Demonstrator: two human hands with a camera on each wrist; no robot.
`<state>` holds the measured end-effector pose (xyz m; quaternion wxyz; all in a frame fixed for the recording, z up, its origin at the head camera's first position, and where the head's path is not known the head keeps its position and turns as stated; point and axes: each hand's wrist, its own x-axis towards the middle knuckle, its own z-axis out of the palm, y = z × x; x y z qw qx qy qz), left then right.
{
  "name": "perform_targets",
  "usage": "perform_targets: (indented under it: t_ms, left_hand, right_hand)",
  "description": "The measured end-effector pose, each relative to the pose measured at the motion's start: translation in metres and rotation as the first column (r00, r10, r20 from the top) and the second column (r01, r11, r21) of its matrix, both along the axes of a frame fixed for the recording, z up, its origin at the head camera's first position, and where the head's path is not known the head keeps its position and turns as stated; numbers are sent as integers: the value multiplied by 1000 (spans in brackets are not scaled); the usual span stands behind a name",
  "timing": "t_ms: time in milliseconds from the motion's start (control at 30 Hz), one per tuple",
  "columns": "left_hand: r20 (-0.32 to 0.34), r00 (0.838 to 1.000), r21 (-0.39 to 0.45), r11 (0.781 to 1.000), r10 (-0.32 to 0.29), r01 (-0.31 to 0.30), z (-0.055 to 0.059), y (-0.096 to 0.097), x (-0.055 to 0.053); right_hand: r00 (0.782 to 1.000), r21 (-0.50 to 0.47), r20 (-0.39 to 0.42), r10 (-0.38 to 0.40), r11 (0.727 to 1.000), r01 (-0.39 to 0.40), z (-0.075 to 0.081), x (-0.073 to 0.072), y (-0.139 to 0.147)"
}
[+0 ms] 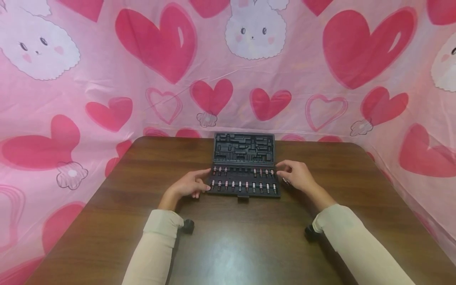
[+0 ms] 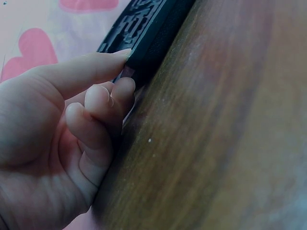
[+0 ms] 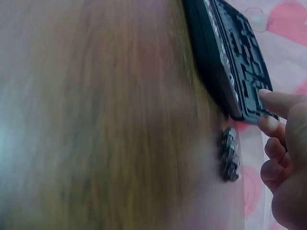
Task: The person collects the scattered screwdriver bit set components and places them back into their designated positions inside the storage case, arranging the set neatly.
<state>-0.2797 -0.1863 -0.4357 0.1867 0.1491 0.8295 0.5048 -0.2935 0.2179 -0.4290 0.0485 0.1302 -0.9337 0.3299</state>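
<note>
A black plastic tool case (image 1: pixel 244 148) lies open on the table, its lid leaning back. Small metal bit sockets (image 1: pixel 240 185) fill the base's front row; the back row has some at each end and bare slots between. At the case's left side, my left hand (image 1: pixel 186 185) touches the edge with index finger and thumb, the other fingers loosely curled (image 2: pixel 98 108). My right hand (image 1: pixel 297 176) is beside the right edge, index finger and thumb extended toward it. Several loose metal sockets (image 3: pixel 230 153) lie on the table near that hand, partly hidden by it in the head view.
The brown wooden table (image 1: pixel 228 245) reaches back to a pink curtain (image 1: pixel 306 67) printed with hearts and rabbits. A small latch (image 1: pixel 243 199) sticks out from the case's front edge. Dark wrist devices (image 1: pixel 187 226) sit at both light sleeves.
</note>
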Motion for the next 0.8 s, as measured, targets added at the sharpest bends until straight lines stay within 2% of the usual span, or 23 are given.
perform_targets:
  t_ms: [233,267,467,500,800]
  left_hand:
    - [-6,1000,25,1000,4,-3,-1,1,0]
    - [-5,1000,25,1000,4,-4,2,2,2]
    - [6,1000,6,1000,15,-15,1,1,1]
    - [6,1000,4,1000,15,-15,-3,-1,-1]
    - [9,1000,13,1000,14,-14,-2,1,1]
  right_hand:
    - [996,2,-88,16,1000,-16,-5,2,16]
    - [995,0,-97,18,1000,-18,-6,2,19]
    - [997,-7,-77,4,1000,-5,-10,5,32]
    - [998,-9,-67,3,1000,-3,-10,6,34]
    - [999,-15,-36,21,1000,-22,-14,13,54]
